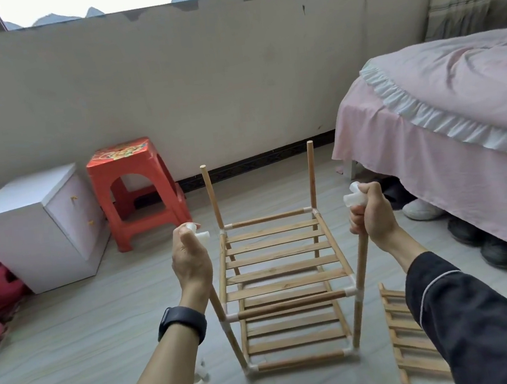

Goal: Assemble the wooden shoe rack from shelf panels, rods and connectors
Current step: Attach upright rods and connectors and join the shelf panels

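One wide-angle camera, worn on the head, looks forward and down from close above the half-built rack (279, 253) on the floor (72, 332), facing the far wall (202, 87), bed (441, 101) at right.

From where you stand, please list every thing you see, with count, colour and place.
shoe rack: 1, wood, half built, floor centre
connectors: 2 held, few loose, white, hands and floor
shelf panel: 1, wood, floor at right
stool: 1, red, by wall
cabinet: 1, white, left of stool
bed: 1, pink cover, right
shoes: several, white and dark, under bed
left hand: grips connector, at near left rod top
right hand: grips connector, at near right rod top
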`<state>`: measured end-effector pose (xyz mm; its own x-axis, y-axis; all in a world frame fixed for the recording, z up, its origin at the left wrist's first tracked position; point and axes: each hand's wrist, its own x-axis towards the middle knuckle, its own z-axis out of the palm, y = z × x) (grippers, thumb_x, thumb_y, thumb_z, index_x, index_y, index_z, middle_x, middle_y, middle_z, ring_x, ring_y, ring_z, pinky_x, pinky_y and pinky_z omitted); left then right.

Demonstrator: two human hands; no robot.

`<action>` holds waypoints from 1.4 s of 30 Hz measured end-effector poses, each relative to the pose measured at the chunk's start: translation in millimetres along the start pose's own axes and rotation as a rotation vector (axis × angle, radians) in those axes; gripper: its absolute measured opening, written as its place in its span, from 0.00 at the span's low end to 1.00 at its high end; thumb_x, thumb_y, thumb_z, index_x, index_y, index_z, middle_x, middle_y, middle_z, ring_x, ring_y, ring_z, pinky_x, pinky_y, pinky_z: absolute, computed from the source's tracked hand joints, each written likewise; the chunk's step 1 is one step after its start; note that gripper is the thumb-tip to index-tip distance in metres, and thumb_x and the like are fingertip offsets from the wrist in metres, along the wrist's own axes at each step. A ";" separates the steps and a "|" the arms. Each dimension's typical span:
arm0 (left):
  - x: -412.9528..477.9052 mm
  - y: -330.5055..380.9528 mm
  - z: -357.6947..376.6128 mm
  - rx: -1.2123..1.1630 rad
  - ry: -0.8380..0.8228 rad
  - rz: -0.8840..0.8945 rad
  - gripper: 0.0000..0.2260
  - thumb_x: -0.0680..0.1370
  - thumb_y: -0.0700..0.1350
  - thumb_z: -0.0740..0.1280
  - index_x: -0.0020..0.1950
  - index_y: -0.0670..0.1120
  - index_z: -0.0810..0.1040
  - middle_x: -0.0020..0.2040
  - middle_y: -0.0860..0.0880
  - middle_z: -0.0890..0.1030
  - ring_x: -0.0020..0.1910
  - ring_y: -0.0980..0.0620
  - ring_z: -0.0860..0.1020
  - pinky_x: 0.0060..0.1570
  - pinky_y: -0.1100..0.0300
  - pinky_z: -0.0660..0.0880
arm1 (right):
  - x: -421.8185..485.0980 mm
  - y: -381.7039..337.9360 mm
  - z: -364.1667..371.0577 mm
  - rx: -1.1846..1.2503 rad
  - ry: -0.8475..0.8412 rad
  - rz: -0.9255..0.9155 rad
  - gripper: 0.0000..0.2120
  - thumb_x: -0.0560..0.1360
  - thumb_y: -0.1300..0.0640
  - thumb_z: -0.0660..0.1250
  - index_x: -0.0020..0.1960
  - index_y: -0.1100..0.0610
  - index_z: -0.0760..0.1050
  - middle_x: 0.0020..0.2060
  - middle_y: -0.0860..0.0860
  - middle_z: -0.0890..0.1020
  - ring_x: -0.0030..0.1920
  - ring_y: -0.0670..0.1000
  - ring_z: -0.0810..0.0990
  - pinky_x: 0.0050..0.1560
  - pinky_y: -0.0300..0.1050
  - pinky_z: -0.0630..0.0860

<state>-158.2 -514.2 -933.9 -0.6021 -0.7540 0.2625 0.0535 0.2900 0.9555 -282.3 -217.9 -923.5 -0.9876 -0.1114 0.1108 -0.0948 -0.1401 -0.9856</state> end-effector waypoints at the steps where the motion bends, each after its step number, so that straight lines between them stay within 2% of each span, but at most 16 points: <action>1: 0.7 -0.4 1.1 -0.003 -0.001 -0.001 0.23 0.77 0.64 0.48 0.55 0.53 0.74 0.41 0.43 0.75 0.42 0.42 0.74 0.41 0.46 0.73 | 0.6 -0.4 0.3 0.002 0.008 0.000 0.19 0.74 0.43 0.54 0.29 0.51 0.62 0.22 0.48 0.63 0.23 0.48 0.60 0.26 0.43 0.60; 6: 1.1 -0.3 5.8 0.034 0.049 0.016 0.25 0.77 0.65 0.46 0.56 0.51 0.74 0.45 0.43 0.77 0.45 0.40 0.77 0.43 0.43 0.76 | 1.0 7.8 12.9 -0.033 0.194 -0.081 0.18 0.74 0.44 0.55 0.31 0.54 0.65 0.21 0.46 0.67 0.22 0.45 0.65 0.24 0.40 0.62; 12: 6.5 -5.6 9.8 0.025 0.049 0.006 0.20 0.79 0.64 0.49 0.54 0.54 0.74 0.43 0.45 0.76 0.43 0.44 0.76 0.46 0.39 0.77 | 4.0 15.0 23.1 -0.170 0.387 -0.203 0.25 0.72 0.40 0.50 0.32 0.59 0.69 0.24 0.53 0.71 0.28 0.54 0.72 0.36 0.50 0.69; 14: 14.4 -6.5 10.5 0.031 0.005 0.004 0.19 0.81 0.63 0.50 0.56 0.54 0.74 0.43 0.45 0.76 0.41 0.46 0.75 0.43 0.42 0.77 | 2.5 16.1 25.7 -0.195 0.427 -0.208 0.27 0.71 0.38 0.49 0.32 0.60 0.68 0.25 0.56 0.72 0.29 0.55 0.73 0.37 0.51 0.69; 16: 26.6 -3.5 10.8 0.041 -0.054 -0.025 0.19 0.82 0.64 0.50 0.57 0.56 0.75 0.42 0.45 0.78 0.39 0.49 0.77 0.39 0.51 0.76 | -3.8 17.1 29.0 -0.222 0.474 -0.206 0.28 0.72 0.37 0.47 0.31 0.60 0.67 0.24 0.56 0.72 0.29 0.53 0.72 0.37 0.50 0.69; 18: 40.5 3.1 10.4 0.070 -0.127 -0.070 0.23 0.82 0.68 0.48 0.60 0.56 0.75 0.48 0.46 0.82 0.44 0.50 0.79 0.44 0.55 0.75 | -13.1 18.9 35.6 -0.259 0.534 -0.240 0.30 0.76 0.38 0.45 0.29 0.59 0.65 0.22 0.52 0.72 0.27 0.48 0.73 0.34 0.46 0.66; 20: 49.6 7.9 10.6 0.147 -0.167 -0.084 0.30 0.80 0.70 0.45 0.71 0.55 0.71 0.61 0.47 0.80 0.58 0.46 0.78 0.57 0.50 0.73 | -23.5 21.0 47.1 -0.343 0.561 -0.285 0.31 0.80 0.37 0.42 0.29 0.56 0.64 0.23 0.51 0.72 0.30 0.44 0.74 0.32 0.41 0.65; 22: 48.3 12.2 12.4 0.203 -0.120 -0.110 0.31 0.81 0.70 0.43 0.76 0.54 0.64 0.66 0.44 0.76 0.63 0.42 0.74 0.62 0.45 0.70 | -32.9 21.6 61.8 -0.373 0.460 -0.266 0.33 0.83 0.34 0.41 0.32 0.56 0.63 0.25 0.50 0.71 0.28 0.44 0.71 0.32 0.34 0.63; 25: 30.0 16.5 16.9 0.162 -0.148 -0.139 0.28 0.83 0.65 0.48 0.75 0.49 0.64 0.67 0.42 0.73 0.61 0.44 0.72 0.57 0.49 0.69 | -50.5 19.7 83.2 -0.274 0.054 -0.160 0.33 0.81 0.31 0.40 0.38 0.55 0.67 0.30 0.49 0.71 0.28 0.42 0.69 0.34 0.32 0.69; 27: 14.6 20.6 19.0 0.100 -0.314 -0.153 0.26 0.84 0.62 0.49 0.72 0.46 0.67 0.65 0.44 0.75 0.63 0.45 0.73 0.59 0.48 0.70 | -64.0 18.4 92.6 -0.310 -0.217 -0.058 0.34 0.79 0.29 0.41 0.47 0.54 0.73 0.40 0.50 0.79 0.40 0.45 0.79 0.42 0.37 0.76; 29: 0.6 26.8 17.2 0.050 -0.454 -0.156 0.25 0.85 0.62 0.49 0.68 0.45 0.72 0.60 0.45 0.78 0.62 0.45 0.76 0.60 0.46 0.72 | -72.4 15.0 97.7 -0.436 -0.431 -0.017 0.34 0.78 0.27 0.44 0.57 0.50 0.76 0.52 0.51 0.82 0.54 0.51 0.81 0.50 0.44 0.76; 32: -17.2 37.7 9.7 -0.059 -0.512 -0.117 0.27 0.84 0.63 0.49 0.64 0.46 0.77 0.54 0.46 0.84 0.56 0.49 0.80 0.50 0.56 0.72 | -70.4 2.6 89.1 -0.626 -0.542 -0.089 0.29 0.76 0.28 0.55 0.66 0.46 0.75 0.56 0.42 0.80 0.58 0.47 0.80 0.55 0.44 0.76; 34: -27.1 44.0 6.0 -0.137 -0.491 -0.135 0.28 0.82 0.65 0.50 0.63 0.46 0.77 0.50 0.47 0.86 0.52 0.49 0.83 0.50 0.55 0.73 | -58.4 -5.7 73.1 -0.664 -0.403 -0.159 0.21 0.79 0.38 0.64 0.66 0.48 0.74 0.54 0.41 0.80 0.57 0.46 0.80 0.52 0.39 0.78; 37: -44.6 48.0 9.4 -0.187 -0.522 -0.153 0.31 0.78 0.71 0.53 0.61 0.46 0.77 0.51 0.47 0.86 0.52 0.49 0.83 0.54 0.51 0.75 | -33.7 -18.1 39.5 -0.664 0.023 -0.182 0.18 0.79 0.47 0.67 0.66 0.53 0.72 0.57 0.49 0.78 0.58 0.51 0.78 0.57 0.46 0.76; 39: -56.6 48.4 17.1 -0.132 -0.570 -0.099 0.31 0.76 0.72 0.54 0.58 0.47 0.76 0.51 0.47 0.84 0.50 0.50 0.83 0.52 0.54 0.76 | -16.6 -25.2 13.3 -0.733 0.302 -0.204 0.21 0.76 0.47 0.68 0.64 0.58 0.73 0.59 0.55 0.77 0.61 0.57 0.76 0.61 0.51 0.72; 42: -60.0 46.6 25.6 -0.046 -0.554 -0.002 0.26 0.81 0.66 0.54 0.52 0.45 0.75 0.45 0.47 0.81 0.44 0.52 0.81 0.46 0.59 0.77 | -2.4 -24.5 -18.2 -0.702 0.452 -0.067 0.34 0.73 0.42 0.67 0.72 0.61 0.65 0.71 0.63 0.67 0.71 0.65 0.65 0.72 0.59 0.63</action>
<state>-139.9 -440.4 -908.5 -0.9305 -0.3281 0.1626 0.0790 0.2536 0.9641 -279.9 -196.3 -901.9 -0.9179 0.3017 0.2577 -0.0635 0.5295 -0.8459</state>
